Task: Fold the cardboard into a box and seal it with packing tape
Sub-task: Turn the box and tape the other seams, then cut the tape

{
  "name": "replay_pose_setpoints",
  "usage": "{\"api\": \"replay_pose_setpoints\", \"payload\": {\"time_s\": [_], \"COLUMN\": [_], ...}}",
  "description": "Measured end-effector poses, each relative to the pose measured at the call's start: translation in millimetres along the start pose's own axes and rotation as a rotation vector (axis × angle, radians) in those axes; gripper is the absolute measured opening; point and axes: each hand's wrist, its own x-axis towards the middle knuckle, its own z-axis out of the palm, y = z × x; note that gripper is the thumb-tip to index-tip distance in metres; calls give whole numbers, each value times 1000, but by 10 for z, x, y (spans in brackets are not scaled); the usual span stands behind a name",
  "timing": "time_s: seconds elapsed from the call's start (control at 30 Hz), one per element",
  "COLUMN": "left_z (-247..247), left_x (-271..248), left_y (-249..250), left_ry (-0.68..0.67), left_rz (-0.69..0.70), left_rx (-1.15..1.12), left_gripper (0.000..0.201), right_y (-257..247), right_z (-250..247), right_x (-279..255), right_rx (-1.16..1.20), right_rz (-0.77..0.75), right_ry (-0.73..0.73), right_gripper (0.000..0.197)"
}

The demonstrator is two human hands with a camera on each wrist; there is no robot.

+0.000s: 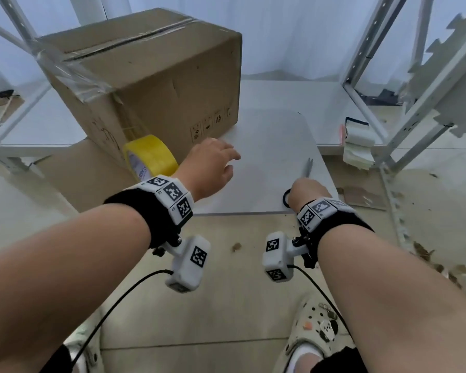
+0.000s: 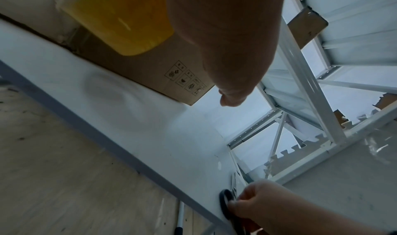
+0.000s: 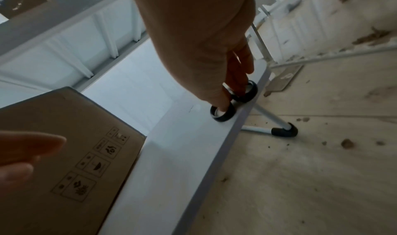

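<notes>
A folded cardboard box [image 1: 156,76] stands on the white table [image 1: 275,135], clear tape along its top seam and a loose end hanging off the near left corner. A yellow tape roll [image 1: 151,157] leans against its front. My left hand [image 1: 226,162] hovers just right of the roll with fingers relaxed, holding nothing. My right hand [image 1: 299,189] is down at the table's near edge on the scissors [image 1: 307,168]. In the right wrist view the thumb sits in one black handle ring [image 3: 222,114] and fingers in the other. The blades point away.
White metal shelving frames [image 1: 404,109] stand at right and left of the table. A stack of pale paper pads [image 1: 357,141] hangs off a shelf edge at right. Cardboard scraps [image 1: 361,197] litter the wooden floor. A table leg [image 3: 279,126] stands below the right hand.
</notes>
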Motion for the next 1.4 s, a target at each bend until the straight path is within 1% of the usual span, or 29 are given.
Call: {"api": "replay_pose_setpoints", "payload": {"time_s": [0.03, 0.07, 0.1, 0.17, 0.2, 0.27, 0.33, 0.37, 0.4, 0.47, 0.53, 0.6, 0.63, 0.73, 0.77, 0.83, 0.93, 1.0, 1.07, 1.1, 1.13, 1.17, 1.23, 1.3, 1.33, 1.4], "left_z": [-2, -10, -21, -57, -90, -179, -306, -376, -449, -600, -741, -855, -913, -914, -904, -877, -807, -733, -700, -693, -688, -677, -622, -553, -517, -475], "left_x": [-5, -6, -3, 4, 0, -16, -75, -108, -147, -272, -423, -602, -719, -933, -984, -1055, -1040, -964, -887, -845, -808, -770, -702, -681, -680, -677], "left_y": [3, 1, -3, -10, -23, -43, -84, -114, -143, -211, -306, -412, -476, -619, -657, -727, -800, -855, -843, -829, -809, -797, -811, -829, -840, -839], "left_ry": [3, 15, 34, 77, 100, 143, 193, 217, 236, 275, 322, 368, 396, 448, 465, 461, 344, 297, 313, 325, 337, 353, 391, 453, 488, 529], "left_rz": [8, 27, 51, 95, 109, 134, 151, 153, 147, 120, 81, 17, -30, -226, -310, -472, -656, -721, -761, -774, -786, -798, -827, -847, -856, -863], "left_rx": [-12, -23, -32, -41, -47, -60, -73, -73, -68, -56, -63, -91, -114, -239, -298, -401, -511, -644, -781, -836, -890, -943, -1040, -1126, -1169, -1237], "left_gripper": [35, 35, 34, 33, 32, 31, 29, 29, 29, 29, 28, 24, 20, 6, 7, 21, 56, 71, 80, 81, 77, 69, 45, 19, 13, 9], "right_y": [-47, -90, -141, -220, -265, -394, -569, -632, -686, -799, -928, -1052, -1132, -1270, -1308, -1366, -1381, -1388, -1418, -1425, -1422, -1404, -1335, -1231, -1177, -1083], "right_z": [23, 56, 72, -12, -60, -158, -164, -160, -168, -253, -384, -535, -609, -723, -744, -806, -920, -972, -987, -984, -981, -985, -1014, -1076, -1111, -1165], "right_x": [-11, 10, 32, -30, -47, -120, -186, -214, -247, -357, -475, -635, -734, -882, -909, -963, -978, -965, -954, -948, -937, -928, -872, -809, -781, -738], "right_rx": [18, 47, 64, 54, 59, 93, 163, 214, 280, 474, 745, 967, 1018, 1067, 1065, 1023, 913, 880, 857, 840, 828, 812, 761, 708, 678, 583], "right_rz": [27, 36, 5, -108, -123, -110, -100, -96, -113, -171, -262, -373, -439, -584, -634, -723, -796, -816, -834, -847, -866, -883, -893, -866, -842, -799], "right_ry": [2, 22, 38, 17, 16, -14, -53, -60, -48, 6, 23, -22, -33, -10, -1, 15, 41, 14, -39, -66, -89, -108, -129, -150, -172, -236], "right_gripper": [58, 64, 61, 40, 35, 35, 46, 52, 54, 50, 48, 45, 43, 40, 38, 37, 42, 46, 51, 53, 54, 53, 50, 48, 47, 46]}}
